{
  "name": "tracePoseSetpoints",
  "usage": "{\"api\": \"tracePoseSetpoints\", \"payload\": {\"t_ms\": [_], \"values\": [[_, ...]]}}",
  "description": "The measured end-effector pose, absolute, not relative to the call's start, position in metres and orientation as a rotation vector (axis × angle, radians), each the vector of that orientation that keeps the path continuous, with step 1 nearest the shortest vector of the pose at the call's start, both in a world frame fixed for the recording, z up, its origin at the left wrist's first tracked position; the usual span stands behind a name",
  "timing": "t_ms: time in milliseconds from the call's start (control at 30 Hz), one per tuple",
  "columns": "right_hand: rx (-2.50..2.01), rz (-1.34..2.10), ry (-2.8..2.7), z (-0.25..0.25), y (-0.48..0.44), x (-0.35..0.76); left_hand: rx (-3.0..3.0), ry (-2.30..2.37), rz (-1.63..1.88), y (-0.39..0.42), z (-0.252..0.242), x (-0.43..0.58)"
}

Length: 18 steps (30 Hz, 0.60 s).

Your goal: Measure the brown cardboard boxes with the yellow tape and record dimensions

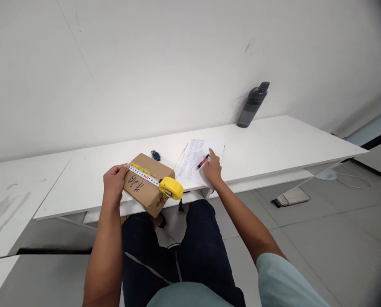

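Observation:
A yellow tape measure (171,188) lies across the top of a brown cardboard box (158,169), its white blade (142,174) pulled out along the surface. My left hand (114,182) pinches the blade's free end at the box's left edge. The box carries black handwriting and yellow tape, and its near corner juts past the table edge. Over a written sheet of paper (190,164), my right hand (213,169) has its index finger stretched out beside a red and black pen (203,161). The pen's upper end meets the fingers; a firm grip is not visible.
Behind the box sits a small dark object (155,155) on the white table (273,145). A dark bottle (253,105) stands near the wall at the right. Below the tabletop runs a shelf (267,181), and a flat light object (292,197) rests on the floor.

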State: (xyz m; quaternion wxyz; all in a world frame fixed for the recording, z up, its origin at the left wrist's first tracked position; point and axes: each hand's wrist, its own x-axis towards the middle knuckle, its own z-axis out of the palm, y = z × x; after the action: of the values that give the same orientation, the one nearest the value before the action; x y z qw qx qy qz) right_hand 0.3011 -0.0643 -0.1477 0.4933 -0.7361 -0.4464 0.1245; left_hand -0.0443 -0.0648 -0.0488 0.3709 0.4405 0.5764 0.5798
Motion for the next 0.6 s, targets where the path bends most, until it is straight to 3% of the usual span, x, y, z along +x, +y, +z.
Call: {"api": "tracePoseSetpoints", "payload": {"t_ms": [167, 267, 600], "values": [[-1.121, 0.436, -1.250, -0.118, -0.130, 0.234, 1.140, 1.499, 1.474, -0.065, -0.051, -0.047], [-0.954, 0.467, -1.546, -0.099, -0.168, 0.211, 1.170, 1.522, 1.427, -0.068, -0.048, -0.046], [-0.858, -0.255, -2.021, -0.074, -0.203, 0.181, 1.150, 1.495, 1.398, -0.071, -0.046, -0.045]]}}
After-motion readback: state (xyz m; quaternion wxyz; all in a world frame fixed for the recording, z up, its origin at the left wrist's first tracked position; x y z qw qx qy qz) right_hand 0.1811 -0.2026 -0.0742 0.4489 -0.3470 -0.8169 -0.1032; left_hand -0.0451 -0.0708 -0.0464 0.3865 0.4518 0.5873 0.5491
